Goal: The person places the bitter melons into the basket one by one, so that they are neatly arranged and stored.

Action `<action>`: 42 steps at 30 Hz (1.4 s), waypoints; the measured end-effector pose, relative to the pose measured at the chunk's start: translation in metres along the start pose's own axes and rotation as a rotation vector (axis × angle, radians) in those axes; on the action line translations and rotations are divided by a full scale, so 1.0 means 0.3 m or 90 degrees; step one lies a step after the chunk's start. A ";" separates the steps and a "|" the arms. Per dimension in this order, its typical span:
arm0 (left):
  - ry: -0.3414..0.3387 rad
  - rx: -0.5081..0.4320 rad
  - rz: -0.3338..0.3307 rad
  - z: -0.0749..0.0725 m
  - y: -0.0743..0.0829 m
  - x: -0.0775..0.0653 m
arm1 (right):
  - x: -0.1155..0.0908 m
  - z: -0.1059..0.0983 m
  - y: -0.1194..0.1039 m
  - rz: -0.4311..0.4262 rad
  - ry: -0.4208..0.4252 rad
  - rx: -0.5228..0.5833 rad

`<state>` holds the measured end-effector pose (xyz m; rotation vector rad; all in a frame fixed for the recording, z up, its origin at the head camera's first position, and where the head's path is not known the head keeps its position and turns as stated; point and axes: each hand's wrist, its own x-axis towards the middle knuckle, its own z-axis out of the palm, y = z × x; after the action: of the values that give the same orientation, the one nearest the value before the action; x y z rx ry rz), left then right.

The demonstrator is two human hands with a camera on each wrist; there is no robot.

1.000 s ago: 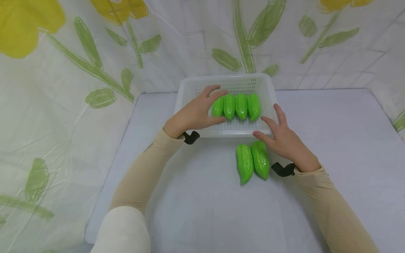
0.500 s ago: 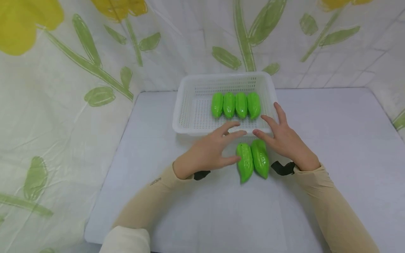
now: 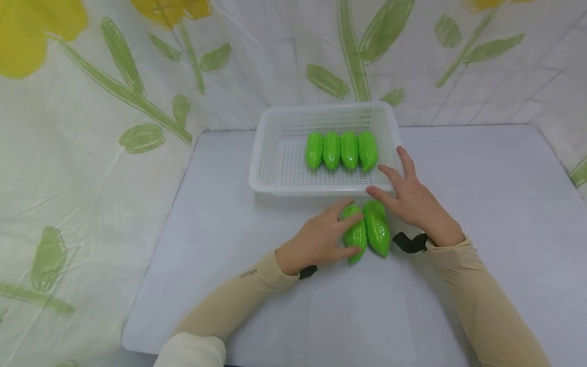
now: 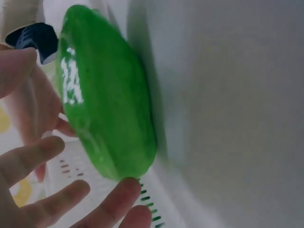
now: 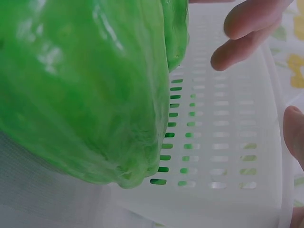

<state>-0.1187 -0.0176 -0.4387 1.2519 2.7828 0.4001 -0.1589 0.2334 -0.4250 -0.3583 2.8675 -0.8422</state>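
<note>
Two glossy green peppers lie side by side on the table in front of a white basket (image 3: pixel 293 189). My left hand (image 3: pixel 316 239) reaches over the left pepper (image 3: pixel 355 235) with thumb and fingers spread around it. In the left wrist view the fingertips are by one end of that green pepper (image 4: pixel 107 95); contact is hard to tell. The right pepper (image 3: pixel 377 232) lies close beside it. My right hand (image 3: pixel 415 204) is at the basket's front right corner, fingers extended, thumb tip at the front rim.
Inside the basket, several more green peppers (image 3: pixel 341 151) lie in a row toward the right. Its left part shows bare slotted floor. A white cloth covers the table (image 3: pixel 220 204), and a flower-printed sheet (image 3: pixel 275 61) hangs behind.
My left hand has moved from above the basket, down and toward me, to the left pepper on the table. The right hand has stayed at the basket's corner.
</note>
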 end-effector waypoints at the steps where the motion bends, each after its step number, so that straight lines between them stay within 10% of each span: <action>1: -0.002 0.000 -0.007 0.008 0.003 0.003 | 0.000 -0.001 -0.001 0.000 0.000 0.000; 24: -0.032 -0.103 -0.032 0.057 0.005 0.031 | -0.001 0.002 -0.002 -0.004 0.012 -0.002; 42: 0.037 -0.109 0.049 -0.086 0.023 -0.053 | -0.001 -0.001 -0.004 0.001 0.003 0.002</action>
<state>-0.1074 -0.0303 -0.4127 1.3309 2.6845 0.6744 -0.1584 0.2327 -0.4240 -0.3553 2.8694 -0.8493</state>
